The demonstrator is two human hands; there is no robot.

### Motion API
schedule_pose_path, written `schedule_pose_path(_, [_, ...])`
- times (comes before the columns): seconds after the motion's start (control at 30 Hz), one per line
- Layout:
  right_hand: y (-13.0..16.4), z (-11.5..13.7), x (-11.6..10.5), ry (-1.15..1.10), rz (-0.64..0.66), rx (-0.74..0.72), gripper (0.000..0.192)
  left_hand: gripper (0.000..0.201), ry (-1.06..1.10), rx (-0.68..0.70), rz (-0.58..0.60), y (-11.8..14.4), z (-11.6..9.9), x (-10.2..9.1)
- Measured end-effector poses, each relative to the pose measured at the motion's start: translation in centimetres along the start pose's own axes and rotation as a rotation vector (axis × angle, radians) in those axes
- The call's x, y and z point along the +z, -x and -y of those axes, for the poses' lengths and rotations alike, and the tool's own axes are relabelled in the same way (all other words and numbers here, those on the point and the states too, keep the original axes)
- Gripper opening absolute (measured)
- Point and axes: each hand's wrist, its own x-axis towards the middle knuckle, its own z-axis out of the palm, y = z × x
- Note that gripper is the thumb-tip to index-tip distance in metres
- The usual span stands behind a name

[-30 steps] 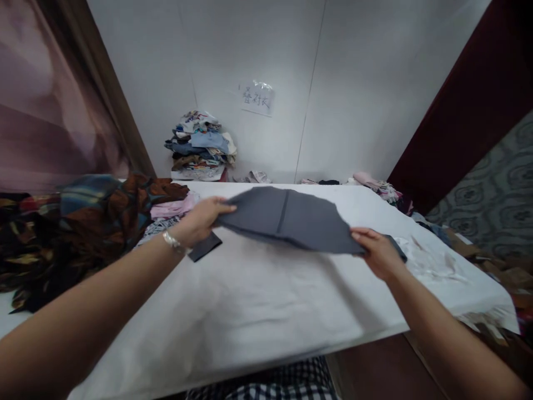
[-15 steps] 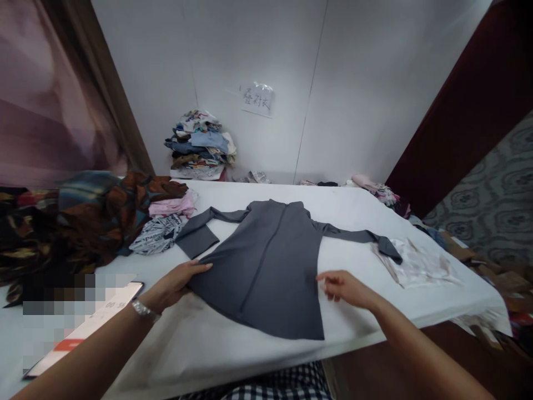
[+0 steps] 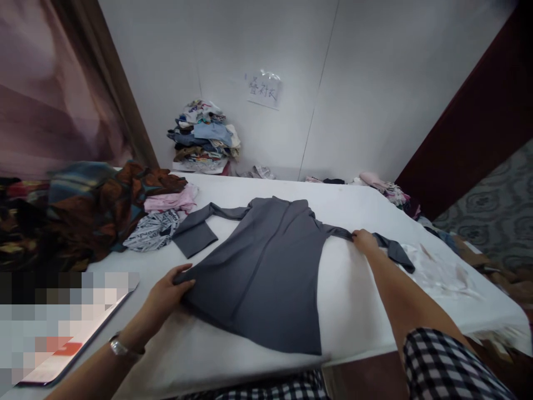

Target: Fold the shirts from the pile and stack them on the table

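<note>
Grey shirt (image 3: 266, 266) flat on white table (image 3: 358, 311), left hand (image 3: 166, 291) gripping its hem corner, right hand (image 3: 364, 241) pinching the far sleeve (clothes pile (image 3: 95, 205) nr left edge).

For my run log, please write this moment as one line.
left hand: on hem corner of grey shirt | right hand: on right sleeve | shirt: flat on white table

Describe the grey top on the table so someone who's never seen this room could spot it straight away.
Start at the white table that fills the middle of the view. Spread flat on it is the grey top, long sleeves stretched out to either side, with the left hand on its near corner and the right hand on one sleeve. Unlike the crumpled patterned clothes pile beside it, it is plain dark grey.
</note>
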Motion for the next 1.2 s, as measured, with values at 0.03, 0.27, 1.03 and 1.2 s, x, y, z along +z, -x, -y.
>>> schedule_pose_path(0.03, [0.1,-0.9,0.0,0.02,-0.008,0.033,0.031,0.049,-0.149,0.074,-0.036,-0.3,0.3,0.0])
schedule_pose_path(0.27, [1.4,-4.9,-0.3,0.033,-0.06,0.146,0.036,0.046,-0.734,0.461,-0.066,-0.9,0.9,1.0])
schedule_pose_path(1.03, [-8.0,15.6,1.5,-0.369,-0.006,-0.193,0.053,0.065,-0.761,0.344,-0.076,-12.4,-12.0,8.4])
schedule_pose_path(1.2, [-8.6,14.4,0.9,-0.398,-0.082,-0.155,0.03,0.047,-0.816,0.335,0.037,-16.9,-14.6,14.0])
